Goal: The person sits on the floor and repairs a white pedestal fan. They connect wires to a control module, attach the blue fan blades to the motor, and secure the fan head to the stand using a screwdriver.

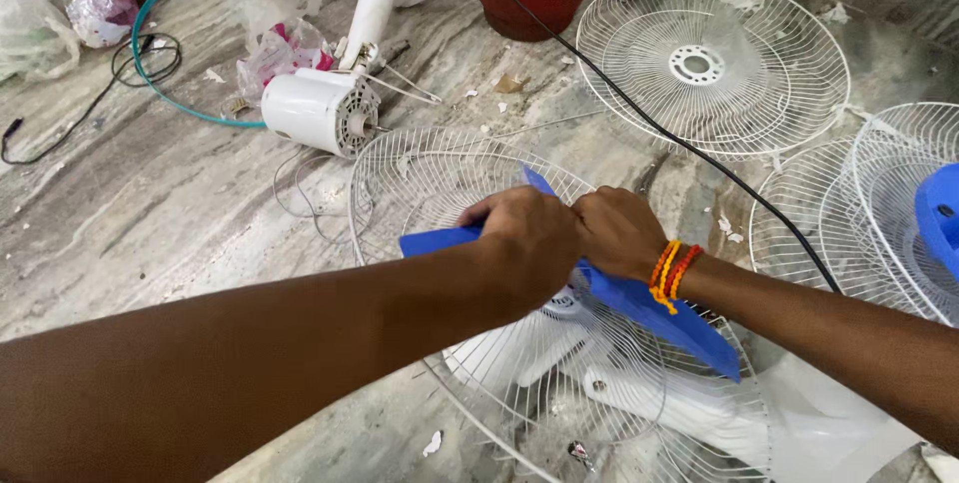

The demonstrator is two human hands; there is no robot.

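1. Head view looks down on two bare forearms that reach in from the bottom edge and meet over a blue fan blade (654, 313).
2. The left hand (529, 243) comes in along a long, nearly straight forearm from the lower left; its knuckles face up and its fingers are clenched around the hub region of the blade.
3. The right hand (619, 231) enters from the lower right, wrist bent inward, touching the left hand. Its fingers curl down onto the same blade, grasping it near the centre. An orange and red thread bracelet (671, 271) circles this wrist.
4. The blue fan blade sits inside a white wire fan guard (420, 178) lying on the marble floor (150, 213), with one vane pointing left and another slanting toward the lower right.
5. Under the guard lies a white fan stand (679, 408).
6. Behind the hands lies a white fan motor (320, 111) on its side, just beside crumpled plastic bags.
7. A second white grille (714, 63) lies flat at the upper right, and a black cable (689, 148) runs diagonally across the floor past it.
8. More white guards, one with a blue part (939, 213), lie at the right edge.
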